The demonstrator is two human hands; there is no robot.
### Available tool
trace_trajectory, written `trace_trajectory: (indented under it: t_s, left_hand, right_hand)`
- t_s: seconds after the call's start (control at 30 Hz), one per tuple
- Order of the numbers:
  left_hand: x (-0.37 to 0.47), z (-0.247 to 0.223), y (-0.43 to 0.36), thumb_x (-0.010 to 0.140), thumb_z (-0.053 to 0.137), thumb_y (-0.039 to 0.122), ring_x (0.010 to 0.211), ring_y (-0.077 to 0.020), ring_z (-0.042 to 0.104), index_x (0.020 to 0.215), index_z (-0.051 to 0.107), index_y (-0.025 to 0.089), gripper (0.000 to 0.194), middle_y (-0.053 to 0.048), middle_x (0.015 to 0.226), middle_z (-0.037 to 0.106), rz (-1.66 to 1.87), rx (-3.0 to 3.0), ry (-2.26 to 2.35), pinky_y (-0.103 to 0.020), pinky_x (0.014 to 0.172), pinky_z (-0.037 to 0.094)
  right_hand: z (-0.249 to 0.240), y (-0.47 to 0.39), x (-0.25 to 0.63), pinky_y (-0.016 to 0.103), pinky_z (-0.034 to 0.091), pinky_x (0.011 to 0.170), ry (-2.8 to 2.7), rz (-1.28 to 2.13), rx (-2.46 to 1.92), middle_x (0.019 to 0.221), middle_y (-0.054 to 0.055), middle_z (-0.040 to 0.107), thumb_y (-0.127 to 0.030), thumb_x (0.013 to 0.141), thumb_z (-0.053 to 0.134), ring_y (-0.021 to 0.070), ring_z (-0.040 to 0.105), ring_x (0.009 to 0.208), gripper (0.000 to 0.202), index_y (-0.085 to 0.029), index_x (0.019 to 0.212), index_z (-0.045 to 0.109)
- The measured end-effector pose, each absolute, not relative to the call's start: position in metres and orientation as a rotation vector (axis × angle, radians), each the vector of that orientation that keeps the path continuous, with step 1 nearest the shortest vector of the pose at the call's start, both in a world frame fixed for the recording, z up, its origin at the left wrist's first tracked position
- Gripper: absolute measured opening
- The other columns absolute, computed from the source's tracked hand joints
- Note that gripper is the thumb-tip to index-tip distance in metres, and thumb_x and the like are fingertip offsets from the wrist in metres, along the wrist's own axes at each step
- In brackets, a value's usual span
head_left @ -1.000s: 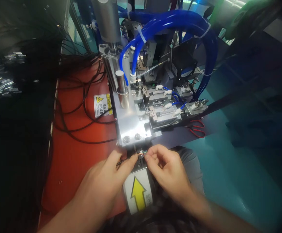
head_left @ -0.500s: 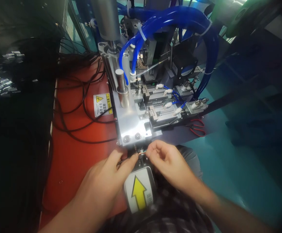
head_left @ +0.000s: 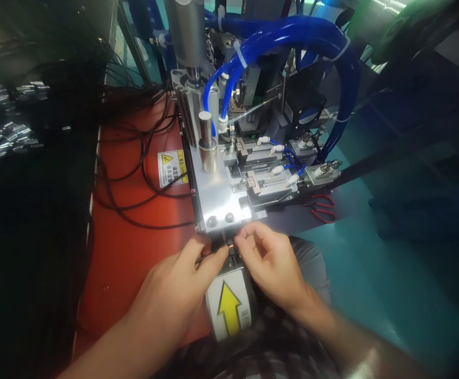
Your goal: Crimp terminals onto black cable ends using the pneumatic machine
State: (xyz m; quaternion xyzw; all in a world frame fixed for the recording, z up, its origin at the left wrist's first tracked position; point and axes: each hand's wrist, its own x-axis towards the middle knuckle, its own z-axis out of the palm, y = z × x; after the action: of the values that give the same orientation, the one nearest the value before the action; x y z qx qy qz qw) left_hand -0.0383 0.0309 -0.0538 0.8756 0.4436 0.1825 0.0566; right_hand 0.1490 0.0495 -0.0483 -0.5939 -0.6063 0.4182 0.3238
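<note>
My left hand (head_left: 178, 276) is closed in a pinch on a thin black cable (head_left: 202, 258), part of which shows between thumb and fingers. At its thumb tip a small orange-coppery wire end (head_left: 231, 246) catches the light. My right hand (head_left: 271, 263) is also pinched, its fingertips just right of that end; the thin wires in them are mostly hidden. Both hands work right below the front edge of a shiny metal machine plate (head_left: 223, 197). Beneath the fingertips is a small dark fixture (head_left: 231, 261), above a white label with a yellow arrow (head_left: 228, 308).
Blue air hoses (head_left: 312, 31) arch over the pneumatic cylinders (head_left: 272, 184). Red-handled pliers or scissors (head_left: 324, 209) lie right of the machine. Black cables (head_left: 135, 205) run across the red surface (head_left: 127, 273), near a warning sticker (head_left: 173, 168). Shiny small pieces (head_left: 6, 138) lie at far left.
The coloured wires that showed between my hands are now hardly visible. My right fingertips have moved slightly up and closer to my left thumb. The whole view has shifted a little.
</note>
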Motion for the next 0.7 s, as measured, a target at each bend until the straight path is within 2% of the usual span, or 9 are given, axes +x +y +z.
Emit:
trace_trajectory:
  t_s: [0.17,0.43,0.57,0.7]
  left_hand:
    - [-0.038,-0.054,0.031,0.095,0.03,0.013,0.07,-0.0181,0.061,0.122,0.053,0.021,0.037,-0.008,0.097,0.057,0.563,2.65,1.337,-0.024,0.052,0.046]
    - [-0.039,-0.054,0.03,0.093,0.031,0.012,0.071,-0.019,0.061,0.124,0.052,0.022,0.038,-0.008,0.096,0.057,0.556,2.646,1.356,-0.025,0.052,0.047]
    - [-0.039,-0.054,0.03,0.092,0.032,0.011,0.068,-0.0192,0.061,0.122,0.054,0.021,0.038,-0.008,0.094,0.057,0.547,2.664,1.358,-0.025,0.05,0.046]
    - [-0.039,-0.054,0.03,0.091,0.033,0.009,0.066,-0.0182,0.061,0.122,0.055,0.022,0.04,-0.007,0.093,0.058,0.521,2.676,1.372,-0.025,0.049,0.045]
  right_hand:
    - [-0.047,0.047,0.153,0.024,0.034,0.051,-1.738,0.962,-1.546,0.06,-0.003,0.052,-0.024,0.09,0.049,0.0108,0.047,0.05,0.013,-0.018,0.081,0.056]
    - [-0.047,0.047,0.154,0.024,0.034,0.05,-1.772,0.954,-1.578,0.062,-0.002,0.053,-0.025,0.091,0.048,0.0116,0.048,0.051,0.014,-0.019,0.079,0.054]
    - [-0.051,0.051,0.154,0.024,0.036,0.051,-1.552,1.226,-1.631,0.062,-0.003,0.051,-0.029,0.09,0.049,0.0118,0.047,0.054,0.017,-0.019,0.077,0.053]
    - [-0.059,0.054,0.162,0.023,0.033,0.05,-1.397,1.515,-1.702,0.059,-0.004,0.047,-0.033,0.087,0.054,0.0108,0.042,0.052,0.021,-0.017,0.072,0.053]
